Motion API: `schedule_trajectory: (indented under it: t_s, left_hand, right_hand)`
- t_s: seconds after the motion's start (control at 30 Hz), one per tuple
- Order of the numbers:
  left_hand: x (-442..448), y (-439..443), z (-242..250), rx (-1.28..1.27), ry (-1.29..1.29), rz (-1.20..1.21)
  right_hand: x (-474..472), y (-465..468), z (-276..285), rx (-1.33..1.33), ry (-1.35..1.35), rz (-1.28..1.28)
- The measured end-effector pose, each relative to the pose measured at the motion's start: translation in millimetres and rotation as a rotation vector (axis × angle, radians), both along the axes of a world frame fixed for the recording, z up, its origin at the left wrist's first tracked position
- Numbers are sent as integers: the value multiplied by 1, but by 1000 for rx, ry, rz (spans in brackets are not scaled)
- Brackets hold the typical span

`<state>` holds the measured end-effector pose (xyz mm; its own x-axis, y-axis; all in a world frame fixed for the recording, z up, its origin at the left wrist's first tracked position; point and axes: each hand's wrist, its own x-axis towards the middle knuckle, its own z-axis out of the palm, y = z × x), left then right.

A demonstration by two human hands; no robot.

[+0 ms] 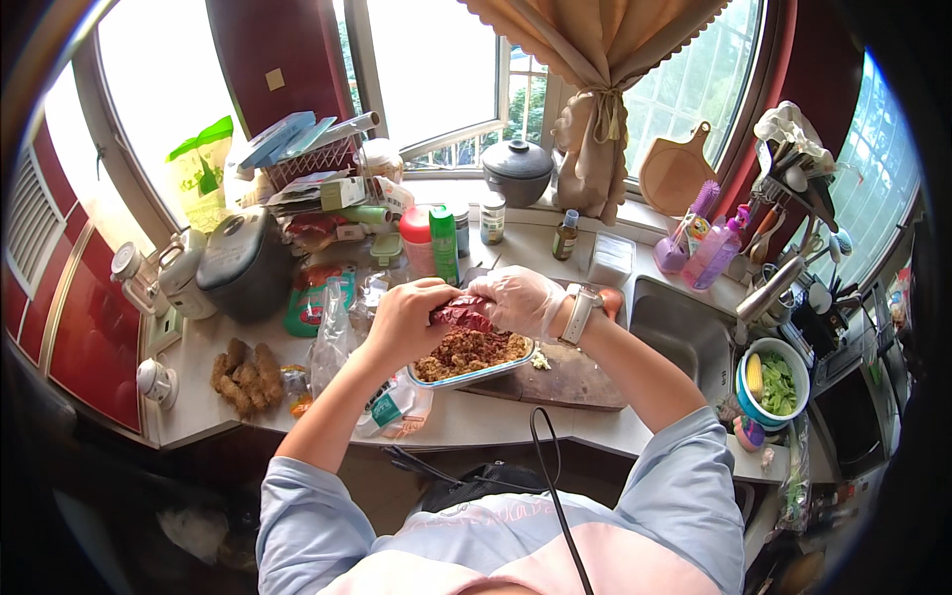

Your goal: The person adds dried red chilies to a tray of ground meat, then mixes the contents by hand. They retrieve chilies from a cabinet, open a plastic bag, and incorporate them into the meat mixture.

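My bare left hand (411, 316) and my right hand (517, 297), in a thin clear glove and with a white watch at the wrist, both grip a dark red, shiny packet (465, 312). They hold it close over a rectangular dish (476, 372) with a blue rim. Brown, crumbly food (465, 353) fills the dish, with a redder patch near the packet. The dish rests partly on a dark wooden cutting board (573, 379), where a little chopped pale food (541, 361) lies to its right. My fingertips partly hide the packet.
Left of the dish lie a clear plastic bag (335, 346), a green and white packet (387, 409) and brown knobbly roots (248, 378). Bottles, among them a green one (444, 245), stand behind. The sink (688, 327) and a bowl of greens with corn (773, 383) are at the right.
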<state>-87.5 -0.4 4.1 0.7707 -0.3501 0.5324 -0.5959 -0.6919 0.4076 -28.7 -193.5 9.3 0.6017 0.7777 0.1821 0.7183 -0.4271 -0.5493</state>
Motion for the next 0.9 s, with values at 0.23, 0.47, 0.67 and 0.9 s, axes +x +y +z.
schedule_trajectory:
  t_s: [0.23,0.47,0.67,0.9]
  left_hand:
    - [3,-22,-23,-176,-313,224]
    - [20,-27,-24,-848,-52,206]
    - [23,17,-35,-1145,1039,-15]
    - [34,22,-58,-1040,1232,-94]
  right_hand:
    - [-3,27,-50,1063,1076,-56]
    - [-9,24,-74,950,1287,58]
    - [15,5,-94,-218,-151,-312]
    - [29,9,-59,340,427,-165]
